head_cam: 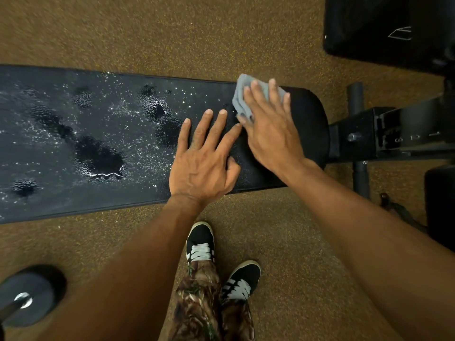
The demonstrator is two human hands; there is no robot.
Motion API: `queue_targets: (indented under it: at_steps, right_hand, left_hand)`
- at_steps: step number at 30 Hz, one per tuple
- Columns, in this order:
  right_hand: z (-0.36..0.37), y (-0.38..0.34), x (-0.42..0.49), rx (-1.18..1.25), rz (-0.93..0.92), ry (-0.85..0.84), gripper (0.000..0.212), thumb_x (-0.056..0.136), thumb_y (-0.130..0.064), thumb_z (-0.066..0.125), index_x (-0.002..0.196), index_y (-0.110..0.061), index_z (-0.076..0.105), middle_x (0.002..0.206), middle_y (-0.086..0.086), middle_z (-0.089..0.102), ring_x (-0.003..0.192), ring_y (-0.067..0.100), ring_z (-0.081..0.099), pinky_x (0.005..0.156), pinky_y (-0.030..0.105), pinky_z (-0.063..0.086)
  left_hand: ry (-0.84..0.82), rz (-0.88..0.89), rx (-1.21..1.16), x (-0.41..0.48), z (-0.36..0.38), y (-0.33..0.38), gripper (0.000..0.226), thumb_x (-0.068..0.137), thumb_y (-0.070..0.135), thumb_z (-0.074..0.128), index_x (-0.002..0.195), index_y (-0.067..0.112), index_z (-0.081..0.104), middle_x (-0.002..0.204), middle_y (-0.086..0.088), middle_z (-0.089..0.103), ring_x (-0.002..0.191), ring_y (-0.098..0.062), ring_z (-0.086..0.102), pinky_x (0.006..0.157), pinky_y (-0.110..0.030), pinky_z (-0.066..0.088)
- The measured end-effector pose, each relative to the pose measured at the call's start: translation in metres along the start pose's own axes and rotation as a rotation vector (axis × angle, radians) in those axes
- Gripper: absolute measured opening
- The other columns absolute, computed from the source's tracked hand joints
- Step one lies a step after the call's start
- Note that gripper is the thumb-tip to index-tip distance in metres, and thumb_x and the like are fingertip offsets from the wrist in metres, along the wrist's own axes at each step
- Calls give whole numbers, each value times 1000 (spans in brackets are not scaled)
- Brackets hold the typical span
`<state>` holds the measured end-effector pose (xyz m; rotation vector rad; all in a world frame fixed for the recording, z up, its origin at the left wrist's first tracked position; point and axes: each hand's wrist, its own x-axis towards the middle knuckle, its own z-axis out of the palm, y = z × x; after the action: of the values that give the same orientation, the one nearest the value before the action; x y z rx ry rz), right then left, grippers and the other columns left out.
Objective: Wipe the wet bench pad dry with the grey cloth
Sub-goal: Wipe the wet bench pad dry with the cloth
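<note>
I see bench pad [123, 134]: black textured vinyl, glossy wet patches. Grey cloth [242, 94]: soft, matt. Floor [172, 33]: rough speckled carpet.
</note>
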<state>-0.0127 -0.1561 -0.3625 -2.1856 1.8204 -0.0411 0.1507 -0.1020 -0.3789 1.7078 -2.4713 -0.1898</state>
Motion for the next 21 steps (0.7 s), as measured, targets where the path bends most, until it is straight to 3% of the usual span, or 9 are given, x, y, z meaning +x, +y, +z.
queue_targets:
  at_steps: [2, 7, 13, 19, 21]
  right_hand:
    - [-8, 17, -14, -53, -6, -47, 57, 106, -30, 37, 157, -13, 19, 166, 5, 12, 153, 31, -1, 124, 51, 0]
    - [-14, 19, 18, -36, 220, -45, 57, 107, -42, 23, 157, -14, 19, 166, 6, 14, 153, 33, -1, 122, 52, 0]
    - [-14, 19, -7, -56, -21, -120, 57, 107, -37, 29, 158, -17, 13, 167, 1, 6, 153, 27, -5, 124, 50, -3]
    - [-14, 18, 19, -30, 227, -55, 55, 108, -38, 25, 157, -13, 20, 165, 8, 16, 153, 33, 4, 122, 54, 2]
    - [-9, -3, 30, -15, 147, -50, 55, 107, -40, 26, 156, -14, 23, 164, 7, 21, 153, 34, 8, 121, 54, 0]
  left_hand:
    - [-4, -1, 0, 0, -1, 1, 65, 89, 37, 45, 153, 25, 44, 164, -8, 35, 153, -31, 28, 122, -59, 20]
    - [6, -13, -16, -1, 1, 0, 65, 89, 37, 45, 153, 24, 43, 164, -6, 35, 154, -30, 27, 123, -58, 19]
    - [30, -27, -76, -2, 1, 0, 60, 88, 35, 48, 144, 15, 49, 163, -7, 36, 154, -27, 26, 125, -56, 17]
    - [29, -29, -72, -2, 2, 0, 58, 88, 36, 47, 142, 16, 51, 164, -6, 36, 155, -27, 25, 125, -56, 17]
    - [35, -29, -76, -2, 3, 1, 58, 88, 35, 47, 142, 16, 51, 163, -7, 37, 155, -27, 25, 124, -56, 18]
